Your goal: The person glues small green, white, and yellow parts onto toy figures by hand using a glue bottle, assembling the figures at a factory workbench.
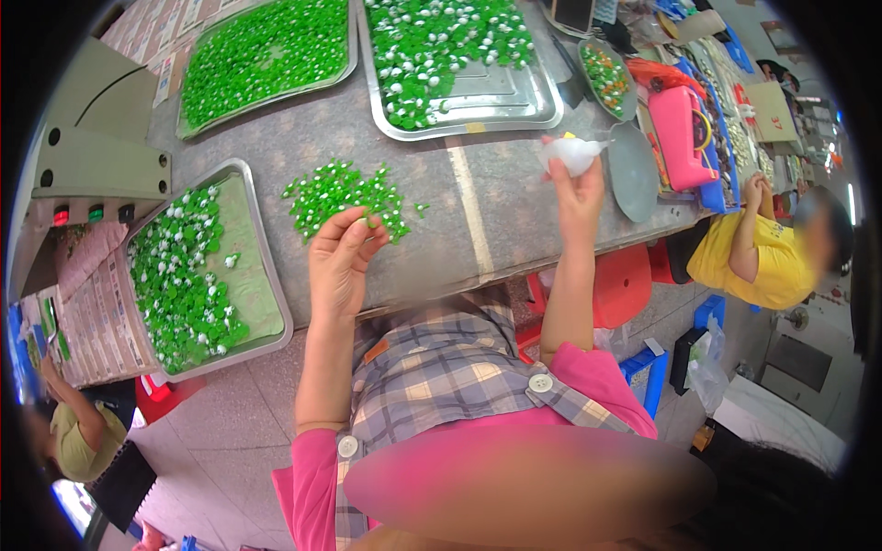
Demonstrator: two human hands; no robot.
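Over the table (514,230), left hand (342,262) pinching green piece (370,220), right hand (579,188) raised gripping white bottle (571,154)

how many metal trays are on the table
3 rectangular metal trays: one at the near left by the left hand, one at the far left, one at the far middle. More may lie beyond the picture's edge.

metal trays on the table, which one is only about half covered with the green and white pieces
The top-middle tray: its near half is bare metal. The top-left tray and left tray are far fuller.
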